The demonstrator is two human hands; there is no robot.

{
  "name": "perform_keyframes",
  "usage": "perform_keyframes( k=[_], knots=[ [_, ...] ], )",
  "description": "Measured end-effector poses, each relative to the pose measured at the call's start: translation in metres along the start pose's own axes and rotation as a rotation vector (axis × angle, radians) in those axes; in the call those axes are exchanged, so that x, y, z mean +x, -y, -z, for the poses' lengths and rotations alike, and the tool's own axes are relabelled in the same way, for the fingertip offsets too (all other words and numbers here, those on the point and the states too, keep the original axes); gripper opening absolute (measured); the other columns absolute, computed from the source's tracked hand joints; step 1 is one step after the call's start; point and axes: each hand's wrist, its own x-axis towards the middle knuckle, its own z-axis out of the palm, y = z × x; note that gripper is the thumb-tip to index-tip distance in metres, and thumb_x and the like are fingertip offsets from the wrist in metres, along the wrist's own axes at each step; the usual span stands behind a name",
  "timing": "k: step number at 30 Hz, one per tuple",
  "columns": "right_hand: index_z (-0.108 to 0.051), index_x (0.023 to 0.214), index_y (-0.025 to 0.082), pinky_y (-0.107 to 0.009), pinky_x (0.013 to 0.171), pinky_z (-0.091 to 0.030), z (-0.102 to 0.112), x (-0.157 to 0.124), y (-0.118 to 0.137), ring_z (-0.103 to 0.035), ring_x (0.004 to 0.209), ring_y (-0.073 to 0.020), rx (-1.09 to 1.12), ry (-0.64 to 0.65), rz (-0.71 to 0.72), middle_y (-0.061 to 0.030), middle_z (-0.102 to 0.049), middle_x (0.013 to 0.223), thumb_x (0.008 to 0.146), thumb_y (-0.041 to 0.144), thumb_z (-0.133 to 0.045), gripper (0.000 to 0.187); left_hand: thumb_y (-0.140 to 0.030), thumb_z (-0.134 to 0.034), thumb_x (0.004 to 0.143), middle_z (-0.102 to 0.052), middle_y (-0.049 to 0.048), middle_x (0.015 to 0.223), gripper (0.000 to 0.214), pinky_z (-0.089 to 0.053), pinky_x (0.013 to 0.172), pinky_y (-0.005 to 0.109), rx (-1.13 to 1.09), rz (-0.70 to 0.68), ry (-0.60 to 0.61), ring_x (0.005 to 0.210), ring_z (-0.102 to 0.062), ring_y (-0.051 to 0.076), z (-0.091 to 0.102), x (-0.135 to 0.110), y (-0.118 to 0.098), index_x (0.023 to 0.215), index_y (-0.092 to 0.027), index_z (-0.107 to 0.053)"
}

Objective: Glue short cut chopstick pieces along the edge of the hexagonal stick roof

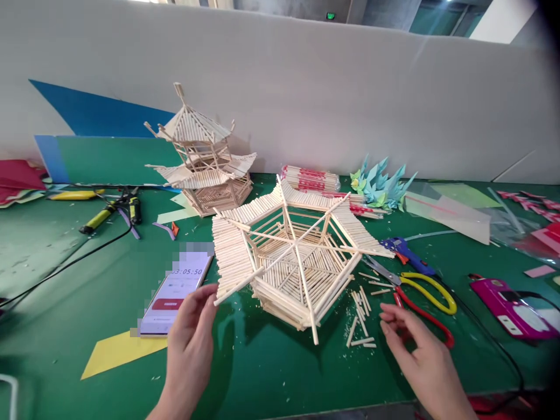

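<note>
A six-sided pavilion model of pale wooden sticks (280,297) stands on the green table in front of me. Spokes meet over its open top; stick-covered eaves line the left, back and right sides, while the front sides show bare frame. My left hand (192,332) has its curled fingers at the model's front left eave corner, the grip partly hidden. Palm inward, my right hand (415,347) is open and empty, fingers loosely bent. It hovers beside short cut sticks (362,315) and scissors (405,283) with a yellow and a red handle.
Behind stands a finished-looking stick pagoda (205,157), beside bundled sticks (310,178) and blue-green folded paper (380,184). A phone (175,291) with a timer lies left, pliers (102,216) farther left. A blue glue gun (406,256) and a magenta device (510,306) lie right.
</note>
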Motion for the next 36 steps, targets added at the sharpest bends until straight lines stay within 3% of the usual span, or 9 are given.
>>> perform_keyframes(
  k=[3, 6, 9, 12, 14, 18, 23, 30, 36],
  knots=[
    [-0.050, 0.099, 0.023, -0.028, 0.064, -0.048, -0.008, -0.013, 0.001, -0.057, 0.068, -0.0170, -0.094, 0.055, 0.093, -0.0043, -0.059, 0.083, 0.081, 0.036, -0.045, 0.022, -0.022, -0.057, 0.075, -0.055, -0.0035, 0.070, 0.002, -0.040, 0.058, 0.020, 0.254, -0.198, 0.093, 0.065, -0.049, 0.014, 0.009, -0.035, 0.000, 0.075, -0.024, -0.058],
    [-0.050, 0.098, 0.023, -0.028, 0.065, -0.048, -0.014, -0.015, 0.005, -0.056, 0.068, -0.0164, -0.106, 0.103, 0.107, -0.0041, -0.057, 0.083, 0.082, 0.033, -0.045, 0.020, -0.012, -0.054, 0.075, -0.053, -0.0033, 0.063, 0.013, -0.039, 0.052, 0.022, 0.348, -0.414, 0.389, 0.056, -0.048, 0.013, 0.001, -0.060, 0.006, 0.072, -0.025, -0.052],
    [-0.049, 0.099, 0.023, -0.028, 0.067, -0.048, -0.015, -0.012, 0.008, -0.055, 0.071, -0.0163, -0.117, 0.144, 0.125, -0.0046, -0.056, 0.086, 0.083, 0.030, -0.044, 0.018, -0.010, -0.051, 0.075, -0.053, -0.0024, 0.054, 0.015, -0.040, 0.053, 0.025, 0.453, -0.673, 0.740, 0.052, -0.049, 0.013, -0.022, -0.072, 0.020, 0.067, -0.023, -0.049],
    [-0.049, 0.100, 0.022, -0.029, 0.068, -0.048, -0.015, -0.008, 0.009, -0.056, 0.073, -0.0165, -0.121, 0.163, 0.137, -0.0047, -0.057, 0.087, 0.084, 0.029, -0.042, 0.019, -0.022, -0.043, 0.080, -0.056, 0.0004, 0.052, 0.019, -0.039, 0.048, 0.026, 0.477, -0.949, 0.826, 0.047, -0.050, 0.013, -0.050, -0.075, 0.031, 0.062, -0.020, -0.050],
    [-0.049, 0.100, 0.022, -0.029, 0.067, -0.049, -0.015, -0.005, 0.008, -0.056, 0.073, -0.0165, -0.122, 0.168, 0.141, -0.0044, -0.057, 0.087, 0.083, 0.029, -0.043, 0.020, -0.023, -0.042, 0.080, -0.058, 0.0016, 0.055, 0.018, -0.040, 0.049, 0.026, 0.687, -1.065, 0.933, 0.049, -0.051, 0.014, -0.067, -0.076, 0.034, 0.067, -0.019, -0.054],
    [-0.051, 0.100, 0.021, -0.028, 0.065, -0.049, -0.018, 0.000, 0.007, -0.057, 0.071, -0.0165, -0.120, 0.168, 0.141, -0.0037, -0.057, 0.084, 0.082, 0.030, -0.045, 0.020, -0.021, -0.050, 0.074, -0.058, 0.0019, 0.058, 0.010, -0.040, 0.044, 0.028, 0.820, -1.121, 0.942, 0.049, -0.052, 0.016, -0.092, -0.078, 0.035, 0.066, -0.018, -0.054],
    [-0.051, 0.098, 0.021, -0.026, 0.065, -0.051, -0.017, 0.004, 0.010, -0.061, 0.072, -0.0164, -0.114, 0.115, 0.149, -0.0049, -0.062, 0.084, 0.082, 0.032, -0.044, 0.021, -0.013, -0.057, 0.065, -0.058, 0.0010, 0.053, 0.010, -0.041, 0.042, 0.027, 0.830, -1.197, 0.873, 0.047, -0.053, 0.016, -0.102, -0.080, 0.056, 0.057, -0.018, -0.053],
    [-0.056, 0.096, 0.023, -0.019, 0.053, -0.051, 0.010, 0.013, 0.000, -0.064, 0.057, -0.0145, -0.139, -0.068, 0.018, -0.0033, -0.068, 0.076, 0.084, 0.043, -0.038, 0.029, -0.008, -0.044, 0.068, -0.054, 0.0041, 0.042, 0.022, -0.048, 0.045, 0.028, 0.778, -1.124, 0.679, 0.040, -0.052, 0.017, -0.110, -0.080, 0.094, 0.049, -0.020, -0.047],
    [-0.053, 0.103, 0.022, -0.025, 0.056, -0.049, 0.035, 0.090, 0.008, -0.062, 0.068, -0.0169, -0.330, -0.160, 0.072, -0.0043, -0.065, 0.087, 0.082, 0.043, -0.043, 0.031, -0.006, -0.046, 0.073, -0.058, 0.0035, 0.053, 0.018, -0.051, 0.049, 0.026, 0.679, -1.007, 0.770, 0.050, -0.057, 0.016, -0.096, -0.068, 0.093, 0.063, -0.019, -0.054]
  ],
)
